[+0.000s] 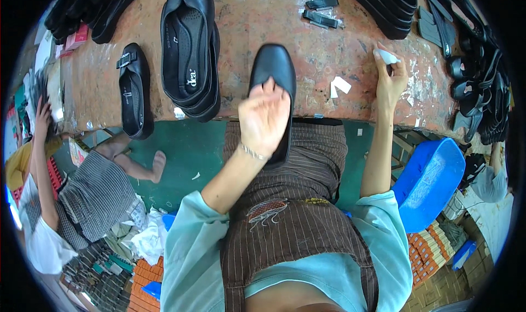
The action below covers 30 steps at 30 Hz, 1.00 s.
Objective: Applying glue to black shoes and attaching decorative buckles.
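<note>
Pinching a white piece (388,56) with your right grip (392,81), your left grip (265,117) (clamped? can't tell) inside the black shoe (273,63), you've one buckled shoe (130,95) seemingly done; this one's buckleless.

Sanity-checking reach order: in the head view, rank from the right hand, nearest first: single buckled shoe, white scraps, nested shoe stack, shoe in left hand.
1. White scraps: just left of the right hand.
2. Shoe in left hand: mid-picture.
3. Nested shoe stack: left of that shoe.
4. Single buckled shoe: leftmost of the four.
</note>
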Tool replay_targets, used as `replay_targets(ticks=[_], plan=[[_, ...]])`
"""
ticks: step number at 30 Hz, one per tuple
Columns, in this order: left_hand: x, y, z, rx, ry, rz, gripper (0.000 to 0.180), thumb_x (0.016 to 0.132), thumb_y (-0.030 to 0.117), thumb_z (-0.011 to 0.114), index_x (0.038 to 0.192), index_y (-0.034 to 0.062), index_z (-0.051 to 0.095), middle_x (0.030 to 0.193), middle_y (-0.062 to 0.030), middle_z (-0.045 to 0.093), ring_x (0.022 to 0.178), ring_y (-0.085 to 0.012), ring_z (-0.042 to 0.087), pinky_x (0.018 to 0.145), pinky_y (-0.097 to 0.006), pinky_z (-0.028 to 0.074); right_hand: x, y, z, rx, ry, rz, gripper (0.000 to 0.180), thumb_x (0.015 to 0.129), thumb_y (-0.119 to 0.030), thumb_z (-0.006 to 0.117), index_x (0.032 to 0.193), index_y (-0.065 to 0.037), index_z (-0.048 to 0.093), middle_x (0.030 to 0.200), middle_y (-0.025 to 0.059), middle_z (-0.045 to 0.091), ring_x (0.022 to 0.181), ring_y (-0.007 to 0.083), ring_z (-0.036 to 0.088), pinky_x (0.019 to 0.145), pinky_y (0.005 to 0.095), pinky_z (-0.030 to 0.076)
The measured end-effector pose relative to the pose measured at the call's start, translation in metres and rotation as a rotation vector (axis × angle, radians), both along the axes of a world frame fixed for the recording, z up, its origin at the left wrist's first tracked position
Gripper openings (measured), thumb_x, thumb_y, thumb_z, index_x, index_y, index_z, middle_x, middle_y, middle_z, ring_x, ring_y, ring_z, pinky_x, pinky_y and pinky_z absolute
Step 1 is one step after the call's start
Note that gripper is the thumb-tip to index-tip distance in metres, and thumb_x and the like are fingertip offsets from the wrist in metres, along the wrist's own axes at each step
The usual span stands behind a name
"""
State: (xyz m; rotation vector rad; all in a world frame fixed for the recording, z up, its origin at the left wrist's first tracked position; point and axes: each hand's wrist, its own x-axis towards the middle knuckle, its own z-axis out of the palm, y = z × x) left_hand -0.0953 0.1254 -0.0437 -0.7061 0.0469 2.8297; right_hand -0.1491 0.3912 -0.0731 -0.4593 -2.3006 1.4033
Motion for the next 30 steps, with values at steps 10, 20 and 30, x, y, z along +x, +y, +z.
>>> replay_targets(ticks=[10, 20, 30], plan=[[0.034, 0.008, -0.003, -0.151, -0.088, 0.072, 0.012, 0.094, 0.015, 0.053, 0.095, 0.0034, 0.054, 0.094, -0.0057, 0.057, 0.084, -0.0145, 0.054, 0.081, -0.030, 0.045, 0.061, -0.095, 0.058, 0.081, -0.210, 0.606, 0.025, 0.075, -0.007, 0.075, 0.098, -0.001, 0.069, 0.085, 0.0081, 0.066, 0.075, 0.0180, 0.063, 0.065, 0.0287, 0.050], [0.038, 0.008, -0.003, -0.103, -0.048, 0.070, 0.022, 0.095, 0.020, 0.048, 0.104, 0.0010, 0.053, 0.104, -0.0072, 0.058, 0.101, -0.0164, 0.055, 0.088, -0.030, 0.044, 0.045, -0.110, 0.066, 0.497, -0.081, 0.817, 0.021, 0.076, -0.021, 0.071, 0.089, -0.006, 0.064, 0.077, 0.0071, 0.060, 0.069, 0.0248, 0.057, 0.059, 0.0353, 0.047], [0.036, 0.010, -0.003, -0.134, -0.029, 0.092, 0.020, 0.094, 0.019, 0.047, 0.105, 0.0050, 0.056, 0.104, -0.0059, 0.063, 0.100, -0.0173, 0.056, 0.087, -0.032, 0.045, 0.035, -0.119, 0.076, 0.621, -0.130, 0.863, 0.019, 0.077, -0.022, 0.070, 0.080, -0.007, 0.059, 0.072, 0.0056, 0.057, 0.067, 0.0238, 0.056, 0.052, 0.0353, 0.045]])
